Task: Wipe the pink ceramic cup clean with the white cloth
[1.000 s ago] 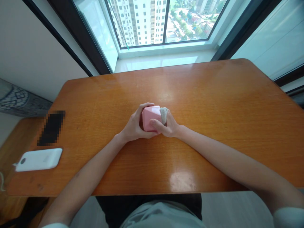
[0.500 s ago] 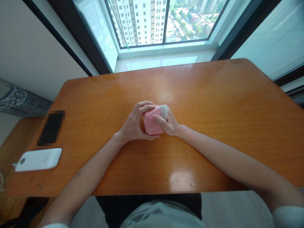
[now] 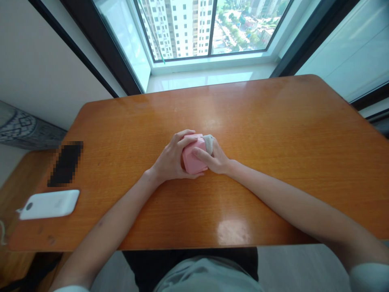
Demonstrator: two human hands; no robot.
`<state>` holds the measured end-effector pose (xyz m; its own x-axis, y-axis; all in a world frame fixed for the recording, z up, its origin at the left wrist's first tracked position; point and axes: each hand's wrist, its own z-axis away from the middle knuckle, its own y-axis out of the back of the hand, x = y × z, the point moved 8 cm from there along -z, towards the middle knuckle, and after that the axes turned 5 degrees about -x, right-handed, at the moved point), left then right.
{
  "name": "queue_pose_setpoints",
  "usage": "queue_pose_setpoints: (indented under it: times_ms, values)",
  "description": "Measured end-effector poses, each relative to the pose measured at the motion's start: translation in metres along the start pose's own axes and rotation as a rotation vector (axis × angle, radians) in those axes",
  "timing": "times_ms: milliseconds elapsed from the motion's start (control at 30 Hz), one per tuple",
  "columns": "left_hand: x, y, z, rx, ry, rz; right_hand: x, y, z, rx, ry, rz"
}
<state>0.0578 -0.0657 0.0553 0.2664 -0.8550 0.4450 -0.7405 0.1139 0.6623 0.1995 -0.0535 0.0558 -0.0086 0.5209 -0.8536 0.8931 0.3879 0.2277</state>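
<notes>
Two hands wrapped around a pink block at the middle of the wooden table (image 3: 273,134).

Well to the left of the fingers lie a blurred dark slab (image 3: 66,163) and a white power bank (image 3: 48,204); no writing can be read. The left hand (image 3: 170,160) curls shut on the pink block (image 3: 192,160), fingertips over its top. The right hand (image 3: 216,159) clasps its other side, pressing a grey cloth (image 3: 208,142) there. Rubbing would go best with a firm left grip.

Bright daylight pours in from the window (image 3: 209,28) at the top of the frame, laying pale glare patches on the glossy wooden table (image 3: 273,162) at centre and lower centre, with soft shadows, sharp focus, bowed wide-angle edges, and one pixelated block at left.
</notes>
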Motion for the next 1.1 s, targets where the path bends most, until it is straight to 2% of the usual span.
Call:
queue_pose_setpoints:
  times_ms: [67,167,267,433,500,600,700,800,867,933,1100]
  values:
    - [0.003,0.002,-0.003,0.023,0.009,0.073,-0.002,-0.001,0.003,-0.008,0.024,0.047]
    - [-0.005,-0.005,-0.003,-0.020,0.147,0.228,-0.007,-0.002,0.005,-0.028,0.048,0.104]
    - [-0.015,-0.011,0.002,-0.045,0.235,0.324,-0.003,-0.002,0.004,-0.021,-0.026,0.069]
    - [-0.011,-0.008,0.006,-0.022,0.037,0.096,0.008,0.000,0.001,-0.005,-0.142,-0.070]
    - [-0.008,-0.007,0.005,-0.024,0.006,0.019,0.012,-0.001,0.000,-0.010,-0.160,-0.090]
    - [-0.002,-0.002,0.000,0.014,0.017,0.048,0.014,0.003,0.002,0.036,-0.156,-0.067]
    - [-0.003,-0.002,-0.004,0.018,0.131,0.184,0.011,0.003,0.005,0.038,-0.112,-0.044]
    - [-0.013,-0.010,-0.001,-0.024,0.288,0.337,0.006,0.001,0.008,0.003,-0.078,-0.004]
    - [-0.019,-0.015,0.004,-0.047,0.334,0.383,0.005,0.002,0.008,0.017,-0.085,0.004]
    - [-0.022,-0.015,0.007,-0.034,0.304,0.337,0.006,0.004,0.006,0.043,-0.110,-0.032]
    - [-0.009,-0.008,0.004,-0.028,0.077,0.005,0.018,0.005,0.001,0.072,-0.201,-0.197]
